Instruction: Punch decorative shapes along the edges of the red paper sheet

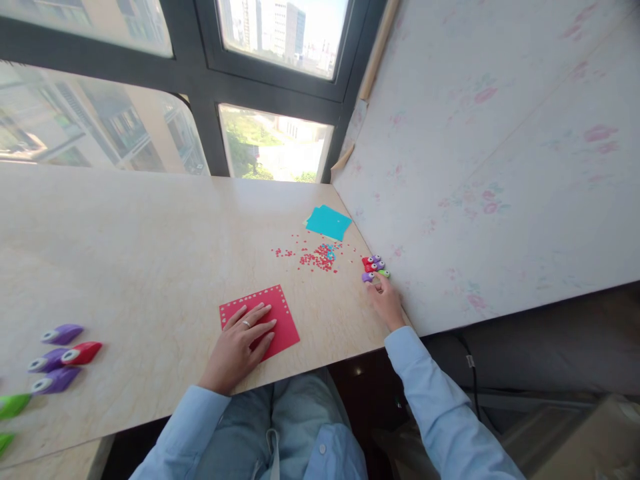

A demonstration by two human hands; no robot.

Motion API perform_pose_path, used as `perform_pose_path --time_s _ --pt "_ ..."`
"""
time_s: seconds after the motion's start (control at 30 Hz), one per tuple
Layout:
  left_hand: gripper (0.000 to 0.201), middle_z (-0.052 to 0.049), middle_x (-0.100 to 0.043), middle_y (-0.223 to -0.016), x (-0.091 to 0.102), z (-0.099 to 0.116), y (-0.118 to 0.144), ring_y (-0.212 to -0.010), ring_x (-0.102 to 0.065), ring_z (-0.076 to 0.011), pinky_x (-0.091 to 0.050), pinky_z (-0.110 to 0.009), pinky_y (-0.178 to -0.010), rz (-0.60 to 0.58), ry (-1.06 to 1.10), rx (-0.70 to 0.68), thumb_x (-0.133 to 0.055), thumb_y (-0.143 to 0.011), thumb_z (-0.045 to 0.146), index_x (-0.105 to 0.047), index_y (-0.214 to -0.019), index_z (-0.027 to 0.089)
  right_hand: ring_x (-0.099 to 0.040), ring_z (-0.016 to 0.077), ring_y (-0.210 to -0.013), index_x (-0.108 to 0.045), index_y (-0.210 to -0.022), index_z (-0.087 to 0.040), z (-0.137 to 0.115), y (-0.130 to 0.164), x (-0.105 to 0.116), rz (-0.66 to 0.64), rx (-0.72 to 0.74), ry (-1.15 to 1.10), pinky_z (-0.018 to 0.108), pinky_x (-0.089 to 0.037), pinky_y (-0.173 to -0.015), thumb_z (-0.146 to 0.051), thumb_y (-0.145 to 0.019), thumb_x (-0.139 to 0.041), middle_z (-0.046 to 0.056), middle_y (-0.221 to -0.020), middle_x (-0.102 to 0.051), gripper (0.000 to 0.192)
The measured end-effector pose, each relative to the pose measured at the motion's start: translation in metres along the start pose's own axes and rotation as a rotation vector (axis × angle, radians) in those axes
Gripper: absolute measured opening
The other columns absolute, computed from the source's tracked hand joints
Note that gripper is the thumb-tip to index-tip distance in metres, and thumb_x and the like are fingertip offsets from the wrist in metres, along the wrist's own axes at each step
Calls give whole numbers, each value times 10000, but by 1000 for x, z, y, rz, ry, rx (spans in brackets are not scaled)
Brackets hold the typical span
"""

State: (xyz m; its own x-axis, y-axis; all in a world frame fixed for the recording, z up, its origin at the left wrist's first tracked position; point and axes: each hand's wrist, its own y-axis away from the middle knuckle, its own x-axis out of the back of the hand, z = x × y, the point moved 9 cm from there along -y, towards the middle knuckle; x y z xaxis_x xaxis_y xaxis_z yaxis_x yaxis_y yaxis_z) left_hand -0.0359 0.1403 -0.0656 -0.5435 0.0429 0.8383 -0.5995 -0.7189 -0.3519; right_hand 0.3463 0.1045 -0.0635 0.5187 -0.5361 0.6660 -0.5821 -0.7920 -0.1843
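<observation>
i see my left hand (243,337) lying flat, fingers spread, on the red card (260,320) near the table's front edge, gripping nothing. my right hand (386,300) reaches the small punches (374,268) by the wall, fingertips touching one; i cannot tell if they grip it. red bits (316,257) and blue paper (329,222) lie beyond on the pale marble table (150,253) under a window (273,143). more punches (60,360) sit far left, partly cut off.

Bright daylight pours in through the window (275,143) ahead of my fingers, washing the bench (150,240) evenly with only soft shadows. I see overexposed glass, strong wide-angle bending at the edges, and a dim area below the bench.
</observation>
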Motion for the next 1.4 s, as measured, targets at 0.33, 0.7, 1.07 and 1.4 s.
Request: perform_pose_path --time_s 0.33,0.7,1.07,1.4 --pt "297 -35 -627 -1336 -2 -2 -2 -1237 -600 -248 -457 -528 -1106 -34 15 16 -509 -940 419 -728 -1095 292 -614 219 -799 -666 -1083 -187 -30 4 -17 -16 -77 295 287 -402 -672 -497 -880 -544 79 -880 -687 390" --pt "490 -88 -579 -1390 4 10 -3 -1283 -554 -281 -411 -550 -1147 -102 22 40 -645 -836 543 -654 -1217 235 -625 237 -1041 -686 -1106 -167 -100 51 -88 -289 464 14 404 -485 -961 -262 -897 -532 121 -1100 -691 276" --pt "600 -97 -608 -1324 5 15 -6 -1257 -554 -286 -343 -533 -1203 -102 61 103 -762 -668 397 -620 -1214 194 -630 220 -1059 -692 -1107 -216 -132 92 -112 -481 634 -204 413 -511 -956 -226 -947 -522 85 -1091 -711 234" --pt "552 -92 -606 -1324 5 14 -6 -1290 -528 -275 -332 -521 -1208 -108 91 109 -718 -721 404 -609 -1223 200 -631 224 -1074 -688 -1150 -227 -132 96 -113 -428 654 -191 419 -510 -964 -236 -958 -532 83 -1129 -705 248"
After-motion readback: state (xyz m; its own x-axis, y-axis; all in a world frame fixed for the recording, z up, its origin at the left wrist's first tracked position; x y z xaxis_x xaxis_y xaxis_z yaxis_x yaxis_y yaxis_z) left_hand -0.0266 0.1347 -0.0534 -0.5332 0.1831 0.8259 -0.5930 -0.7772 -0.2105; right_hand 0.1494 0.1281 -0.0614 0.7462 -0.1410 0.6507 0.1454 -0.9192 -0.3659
